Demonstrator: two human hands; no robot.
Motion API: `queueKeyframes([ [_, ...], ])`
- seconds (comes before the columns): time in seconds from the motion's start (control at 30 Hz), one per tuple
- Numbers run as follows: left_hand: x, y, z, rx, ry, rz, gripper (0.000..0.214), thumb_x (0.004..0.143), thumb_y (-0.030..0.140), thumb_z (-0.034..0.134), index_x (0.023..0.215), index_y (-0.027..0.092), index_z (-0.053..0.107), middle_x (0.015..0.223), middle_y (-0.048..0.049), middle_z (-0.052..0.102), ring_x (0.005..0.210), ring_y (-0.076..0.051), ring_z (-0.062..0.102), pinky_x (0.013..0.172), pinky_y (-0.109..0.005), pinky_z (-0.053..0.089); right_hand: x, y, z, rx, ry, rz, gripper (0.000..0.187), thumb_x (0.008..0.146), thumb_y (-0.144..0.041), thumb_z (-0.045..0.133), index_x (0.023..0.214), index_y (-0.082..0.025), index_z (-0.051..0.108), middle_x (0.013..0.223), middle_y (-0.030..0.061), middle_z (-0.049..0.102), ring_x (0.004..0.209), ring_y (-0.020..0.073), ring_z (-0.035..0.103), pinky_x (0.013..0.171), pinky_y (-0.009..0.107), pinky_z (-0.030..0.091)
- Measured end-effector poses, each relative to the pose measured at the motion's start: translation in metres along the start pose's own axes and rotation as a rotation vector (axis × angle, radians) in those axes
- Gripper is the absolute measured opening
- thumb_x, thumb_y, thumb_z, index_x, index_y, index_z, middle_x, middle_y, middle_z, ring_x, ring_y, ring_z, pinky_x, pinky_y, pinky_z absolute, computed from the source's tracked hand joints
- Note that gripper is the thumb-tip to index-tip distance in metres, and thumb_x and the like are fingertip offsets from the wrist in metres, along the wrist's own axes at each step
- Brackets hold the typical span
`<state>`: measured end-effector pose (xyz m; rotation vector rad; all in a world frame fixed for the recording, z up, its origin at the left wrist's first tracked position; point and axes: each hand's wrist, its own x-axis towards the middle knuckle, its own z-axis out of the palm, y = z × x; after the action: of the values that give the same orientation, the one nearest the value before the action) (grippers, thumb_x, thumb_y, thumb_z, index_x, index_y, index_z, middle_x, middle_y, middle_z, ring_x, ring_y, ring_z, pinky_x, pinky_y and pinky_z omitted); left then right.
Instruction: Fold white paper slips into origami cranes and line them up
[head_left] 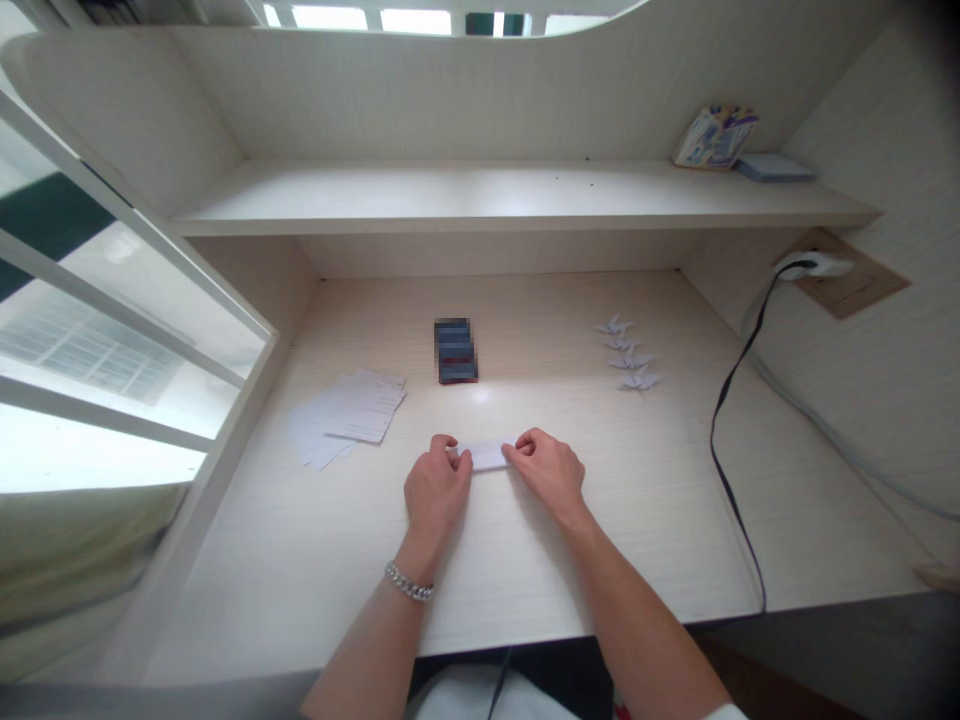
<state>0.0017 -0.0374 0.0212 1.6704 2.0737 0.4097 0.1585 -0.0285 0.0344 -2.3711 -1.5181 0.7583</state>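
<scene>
A small folded piece of white paper [486, 456] lies between my hands near the middle of the desk. My left hand [439, 480] pinches its left end between thumb and fingers. At the right end, my right hand [546, 465] has thumb and fingertips closed on the edge. Several folded paper cranes [631, 358] stand in a column to the right, beyond my right hand. Loose paper sheets [366, 408] lie overlapped to the left, some with faint printed lines. A silver chain bracelet [409, 582] circles my left wrist.
A dark pixelated rectangle, perhaps a phone [455, 352], lies behind the paper. On the right, a black cable [718, 420] runs from the wall socket [851, 275] across the desk [300, 560]. The shelf [450, 190] above holds a patterned box [716, 137] and a flat bluish box [775, 168].
</scene>
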Motion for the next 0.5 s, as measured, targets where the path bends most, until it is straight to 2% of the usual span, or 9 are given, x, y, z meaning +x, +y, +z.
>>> queueKeyframes([
  [0.5,0.0016,-0.0043,0.0045,-0.057,0.03,0.018,0.024,0.081,0.039,0.049,0.099,0.024,0.052,0.077,-0.0006,0.069,0.073,-0.02,0.063,0.062,-0.029,0.038,0.0013,0.0014,0.0,0.009,-0.005,-0.007,0.023,0.071,-0.05,0.054,0.075,-0.029,0.065,0.079,-0.0037,0.07,0.076,0.0194,0.062,0.059,0.029,0.035],
])
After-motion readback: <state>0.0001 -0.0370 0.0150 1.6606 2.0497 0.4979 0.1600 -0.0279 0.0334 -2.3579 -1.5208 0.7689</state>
